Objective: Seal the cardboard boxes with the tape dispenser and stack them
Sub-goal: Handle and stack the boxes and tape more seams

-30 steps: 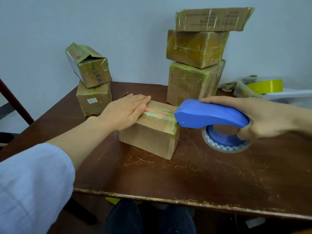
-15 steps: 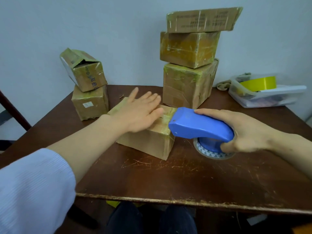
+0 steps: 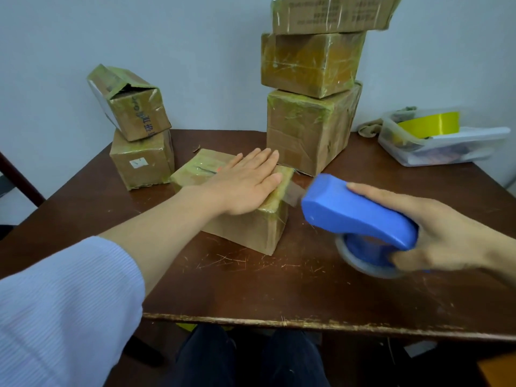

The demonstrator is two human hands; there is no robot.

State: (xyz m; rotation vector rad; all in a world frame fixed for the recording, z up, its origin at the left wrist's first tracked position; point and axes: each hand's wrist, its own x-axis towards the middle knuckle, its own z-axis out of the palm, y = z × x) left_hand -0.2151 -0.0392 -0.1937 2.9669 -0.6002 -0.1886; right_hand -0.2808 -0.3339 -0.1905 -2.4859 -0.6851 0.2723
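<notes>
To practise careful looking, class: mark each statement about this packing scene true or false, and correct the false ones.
1. The left hand lies flat on the middle box. True.
2. The tape dispenser in the right hand is red. False: it is blue.
3. The tall stack holds three boxes. True.
4. The yellow tape roll is in the left hand. False: it sits in the clear tub.
</notes>
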